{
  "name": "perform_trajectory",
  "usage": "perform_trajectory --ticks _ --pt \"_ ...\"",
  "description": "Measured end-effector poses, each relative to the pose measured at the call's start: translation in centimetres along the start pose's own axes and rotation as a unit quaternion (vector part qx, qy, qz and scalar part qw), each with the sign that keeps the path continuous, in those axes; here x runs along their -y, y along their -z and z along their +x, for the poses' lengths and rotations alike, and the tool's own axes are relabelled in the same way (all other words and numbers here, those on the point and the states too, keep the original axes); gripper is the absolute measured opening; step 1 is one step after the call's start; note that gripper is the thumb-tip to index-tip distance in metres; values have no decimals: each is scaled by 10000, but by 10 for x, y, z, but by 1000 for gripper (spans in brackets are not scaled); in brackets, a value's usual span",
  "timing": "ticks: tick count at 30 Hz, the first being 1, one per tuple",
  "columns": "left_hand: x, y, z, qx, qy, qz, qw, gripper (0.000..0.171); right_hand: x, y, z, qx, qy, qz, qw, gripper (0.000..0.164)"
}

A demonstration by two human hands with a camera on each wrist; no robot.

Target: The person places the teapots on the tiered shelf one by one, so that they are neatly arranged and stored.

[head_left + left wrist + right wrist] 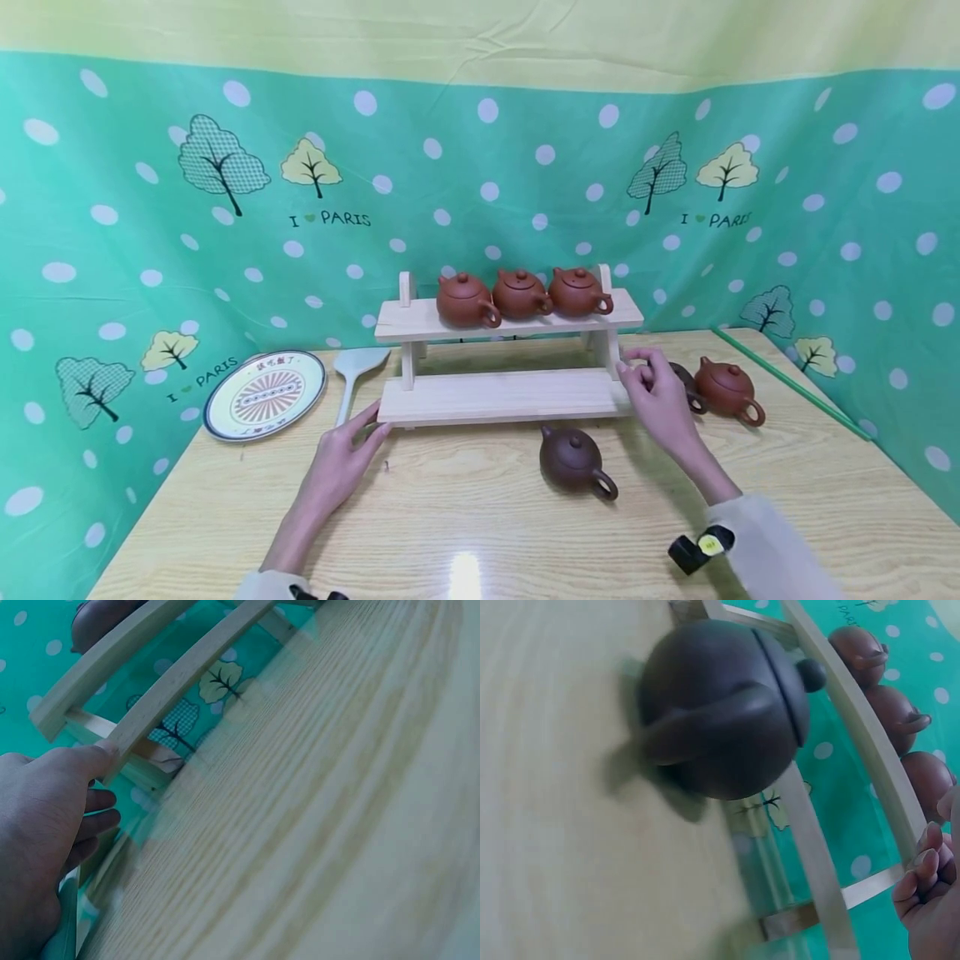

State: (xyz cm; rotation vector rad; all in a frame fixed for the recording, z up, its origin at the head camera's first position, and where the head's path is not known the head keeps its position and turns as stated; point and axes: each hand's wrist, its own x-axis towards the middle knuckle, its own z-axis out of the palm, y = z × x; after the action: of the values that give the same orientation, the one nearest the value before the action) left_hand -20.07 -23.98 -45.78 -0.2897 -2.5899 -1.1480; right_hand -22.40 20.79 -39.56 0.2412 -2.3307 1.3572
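A two-tier wooden rack (502, 396) stands mid-table, with three reddish-brown teapots (462, 300) in a row on its upper board. At the left end of the lower board, my left hand (337, 462) grips the corner; in the left wrist view the thumb lies on the board edge with the fingers beneath. My right hand (660, 400) holds the rack's right side by the upright, fingers curled there. In front of the rack sits a dark brown teapot (572, 460), which looms large in the right wrist view.
Beyond my right hand stand another reddish-brown teapot (726, 388) and a dark teapot (686, 385), partly hidden by the hand. A green stick (795, 385) lies along the right edge. Left of the rack are a pale spatula (360, 362) and a patterned plate (266, 395).
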Motion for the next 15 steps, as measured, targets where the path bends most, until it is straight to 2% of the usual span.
perform_trajectory --ticks 15 --pt "1 0 0 0 7 -23 10000 55 -8 1 -47 353 33 180 9992 17"
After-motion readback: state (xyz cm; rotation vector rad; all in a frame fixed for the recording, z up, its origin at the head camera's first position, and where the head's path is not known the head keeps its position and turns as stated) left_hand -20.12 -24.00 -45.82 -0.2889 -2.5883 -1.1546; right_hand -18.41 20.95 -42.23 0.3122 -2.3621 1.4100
